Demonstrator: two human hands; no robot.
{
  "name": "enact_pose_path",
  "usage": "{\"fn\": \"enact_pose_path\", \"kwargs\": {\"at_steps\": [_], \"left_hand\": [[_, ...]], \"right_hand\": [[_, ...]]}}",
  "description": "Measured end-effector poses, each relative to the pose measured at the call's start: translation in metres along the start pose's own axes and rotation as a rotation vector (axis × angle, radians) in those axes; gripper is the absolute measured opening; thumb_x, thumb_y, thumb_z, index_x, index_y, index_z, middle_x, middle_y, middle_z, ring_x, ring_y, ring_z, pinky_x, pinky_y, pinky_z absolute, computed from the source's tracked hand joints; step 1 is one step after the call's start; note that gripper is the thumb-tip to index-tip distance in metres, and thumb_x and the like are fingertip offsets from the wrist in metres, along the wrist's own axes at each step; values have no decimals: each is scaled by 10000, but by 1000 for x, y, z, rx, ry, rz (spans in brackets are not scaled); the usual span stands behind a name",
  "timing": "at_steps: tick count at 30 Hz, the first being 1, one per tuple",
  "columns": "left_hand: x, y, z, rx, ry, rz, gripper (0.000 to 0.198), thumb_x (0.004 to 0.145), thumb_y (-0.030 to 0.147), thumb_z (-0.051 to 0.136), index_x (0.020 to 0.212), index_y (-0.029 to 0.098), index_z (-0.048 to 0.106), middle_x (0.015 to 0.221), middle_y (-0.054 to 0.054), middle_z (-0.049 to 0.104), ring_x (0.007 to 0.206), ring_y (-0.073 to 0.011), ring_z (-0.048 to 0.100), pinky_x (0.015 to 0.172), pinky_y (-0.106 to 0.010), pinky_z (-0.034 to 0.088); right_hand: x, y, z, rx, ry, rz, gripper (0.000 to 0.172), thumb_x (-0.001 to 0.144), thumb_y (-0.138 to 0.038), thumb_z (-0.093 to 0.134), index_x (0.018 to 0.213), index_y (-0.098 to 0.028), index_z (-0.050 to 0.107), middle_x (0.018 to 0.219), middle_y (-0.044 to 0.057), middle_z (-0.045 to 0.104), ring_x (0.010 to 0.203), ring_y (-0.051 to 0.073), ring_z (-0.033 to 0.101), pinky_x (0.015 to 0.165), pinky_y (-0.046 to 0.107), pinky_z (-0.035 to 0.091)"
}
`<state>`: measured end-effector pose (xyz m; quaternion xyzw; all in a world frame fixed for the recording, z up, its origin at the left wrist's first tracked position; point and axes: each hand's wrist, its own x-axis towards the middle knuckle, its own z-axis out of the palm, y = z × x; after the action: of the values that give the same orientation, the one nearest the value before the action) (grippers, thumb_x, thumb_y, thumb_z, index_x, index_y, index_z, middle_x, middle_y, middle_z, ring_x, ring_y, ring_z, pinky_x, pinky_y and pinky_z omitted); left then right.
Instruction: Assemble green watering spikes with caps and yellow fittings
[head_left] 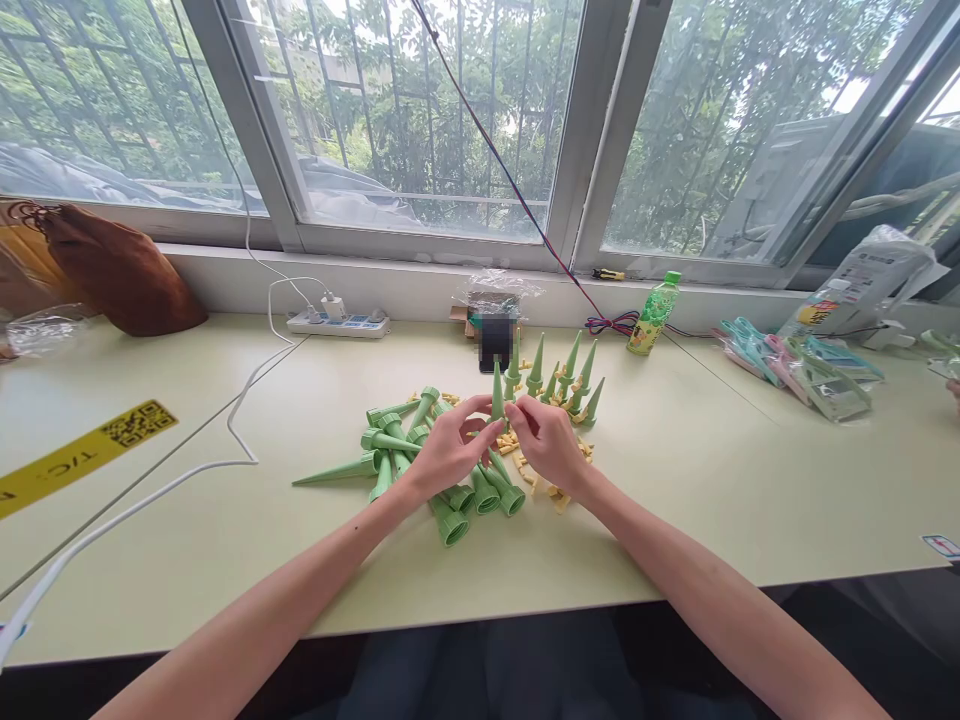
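I can see one green spike (496,388) standing point up between the person's two hands, above the table (720,480); the left hand (452,446) pinches it near its base with thumb and fingers. The right hand (546,440) is curled, thumb and forefinger brought against the spike's side (what they pinch, if anything, I can't tell from here). Behind the right hand I count about seven upright spikes (535,366); around the left hand lie a dozen or so loose spikes (451,522), overlapping too much for an exact count. The yellow pieces (556,496) are too many to count. Farther back stands one bottle (654,315)
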<state>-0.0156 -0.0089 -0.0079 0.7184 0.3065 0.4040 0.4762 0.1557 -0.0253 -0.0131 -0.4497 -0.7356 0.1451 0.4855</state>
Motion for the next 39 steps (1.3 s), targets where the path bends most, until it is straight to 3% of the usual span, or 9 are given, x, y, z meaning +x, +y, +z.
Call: {"fn": "enact_pose_path", "kwargs": {"at_steps": [4, 7, 12, 20, 39], "left_hand": [[2, -5, 0, 4, -3, 20, 400, 883, 398, 598, 1206, 164, 569, 1096, -90, 645, 722, -146, 636, 537, -240, 562], [2, -7, 0, -20, -41, 34, 384, 906, 388, 565, 1216, 161, 576, 1114, -95, 644, 748, -159, 640, 564, -250, 564], [2, -8, 0, -75, -85, 53, 325, 947, 377, 494, 1155, 151, 601, 975, -62, 648, 677, -132, 605, 558, -252, 550], [2, -4, 2, -93, -99, 88, 265, 960, 345, 480, 801, 149, 561, 706, 13, 517, 585, -100, 542, 512, -224, 502], [2, 2, 0, -113, -113, 77, 342, 950, 394, 502, 706, 155, 516, 631, 26, 487, 522, -89, 541, 487, -212, 480]], "right_hand": [[-1, -1, -1, -1, 7, -30, 270, 955, -385, 487, 766, -193, 474, 598, -49, 432, 525, 94, 366, 535, 234, 315], [-2, 0, 0, -26, 18, -77, 232, 932, -364, 531, 782, -192, 489, 622, -42, 455, 537, 95, 388, 546, 233, 334], [-3, -2, 1, -54, 29, -152, 236, 910, -338, 565, 752, -203, 456, 616, -45, 446, 532, 94, 389, 537, 231, 345], [-5, -5, 2, -88, 25, -248, 245, 905, -275, 557, 730, -211, 398, 634, -43, 409, 537, 93, 357, 513, 228, 317], [-7, -8, 2, -81, 2, -297, 262, 924, -280, 549, 734, -212, 382, 658, -37, 386, 556, 100, 329, 521, 236, 297]]}}
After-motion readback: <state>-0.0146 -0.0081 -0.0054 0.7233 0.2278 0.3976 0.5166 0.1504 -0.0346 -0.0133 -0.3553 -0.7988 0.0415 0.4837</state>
